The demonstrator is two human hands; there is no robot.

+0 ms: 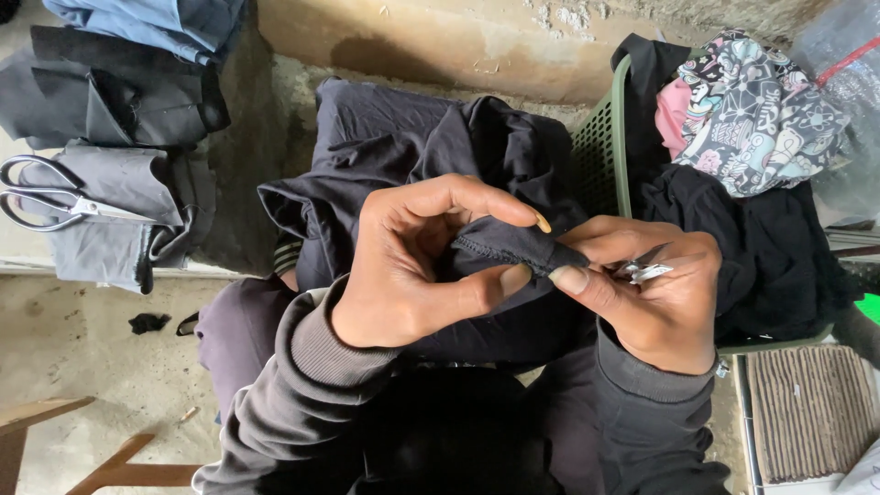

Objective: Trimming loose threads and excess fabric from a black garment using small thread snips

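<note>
A dark navy garment [403, 147] lies over my lap. My left hand [417, 266] pinches its stitched hem [504, 249] between thumb and forefinger. My right hand [646, 293] grips the same hem at its right end, thumb against the fabric, and also holds a small silver metal tool [646, 271] tucked between its fingers. Both hands touch the cloth and almost touch each other.
Large scissors [50, 203] lie on folded grey and black cloth pieces [119, 220] at the left. A green plastic basket [600, 151] at the right holds black and patterned garments [761, 110]. A ribbed mat [811, 412] lies bottom right; wooden pieces [55, 449] bottom left.
</note>
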